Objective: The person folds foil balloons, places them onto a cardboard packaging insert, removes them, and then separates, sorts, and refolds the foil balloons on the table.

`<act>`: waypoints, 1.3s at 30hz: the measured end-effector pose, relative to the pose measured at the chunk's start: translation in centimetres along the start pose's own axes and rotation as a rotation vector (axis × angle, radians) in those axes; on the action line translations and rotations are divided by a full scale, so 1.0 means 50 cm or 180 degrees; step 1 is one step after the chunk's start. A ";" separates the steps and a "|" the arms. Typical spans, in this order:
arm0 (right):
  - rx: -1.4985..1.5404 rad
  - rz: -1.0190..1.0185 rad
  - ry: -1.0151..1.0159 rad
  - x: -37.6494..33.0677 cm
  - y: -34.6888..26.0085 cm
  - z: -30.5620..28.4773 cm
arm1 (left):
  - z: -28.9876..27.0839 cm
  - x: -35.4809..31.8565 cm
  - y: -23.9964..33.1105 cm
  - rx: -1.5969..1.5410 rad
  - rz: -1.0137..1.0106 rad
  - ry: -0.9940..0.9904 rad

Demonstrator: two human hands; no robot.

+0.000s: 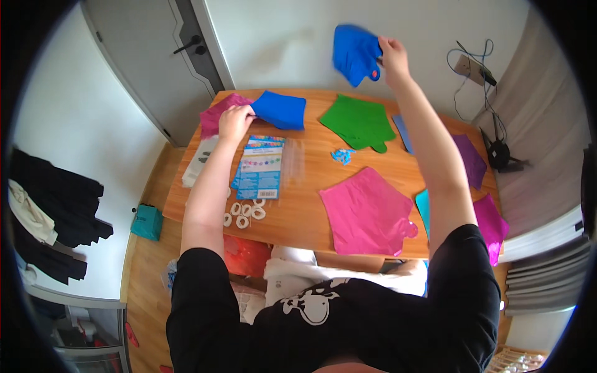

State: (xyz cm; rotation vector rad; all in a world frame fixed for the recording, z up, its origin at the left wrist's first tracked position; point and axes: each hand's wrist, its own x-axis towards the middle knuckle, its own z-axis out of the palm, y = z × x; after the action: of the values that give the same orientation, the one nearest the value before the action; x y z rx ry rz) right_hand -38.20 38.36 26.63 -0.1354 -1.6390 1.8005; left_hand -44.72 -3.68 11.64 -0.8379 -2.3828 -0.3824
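Raised above the far edge of the table, my right hand [393, 59] pinches a blue five-sided sheet [356, 53] by its edge. A small tab with a red spot shows at that sheet's lower corner. At the far left of the table, my left hand [236, 122] has its fingers closed at the corner of another flat blue sheet [281, 110]. That one lies partly over a crumpled pink sheet [217, 114]. A green sheet of similar shape [360, 121] lies spread under the raised one. Nearer me is a larger pink sheet [367, 211] with a rounded tab.
On the wooden table [292, 217] are blue-and-white printed packs [261, 165], several rolls of white cord [249, 211] and a pile of small blue pieces [342, 155]. Purple [469, 160] and magenta sheets [491, 227] lie at the right edge. Cables [476, 68] hang from a wall socket.
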 end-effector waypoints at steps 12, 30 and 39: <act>-0.2385 -0.0337 -0.3024 -0.666 -0.044 -0.369 | 0.034 0.023 0.180 -0.0228 -0.1085 -0.0550; -0.3342 -0.1646 -0.1429 -0.379 0.186 -0.209 | 0.165 -0.059 0.541 -0.0999 -0.0196 -0.0434; -0.3369 -0.1128 -0.1552 -0.354 0.235 -0.182 | 0.178 -0.067 0.517 -0.1171 -0.0139 -0.0147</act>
State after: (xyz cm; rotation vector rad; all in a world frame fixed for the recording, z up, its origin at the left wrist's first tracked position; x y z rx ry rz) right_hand -25.03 36.77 7.71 0.1373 -2.6164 0.5771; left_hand -29.74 18.32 4.48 -0.9638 -2.4128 -0.8459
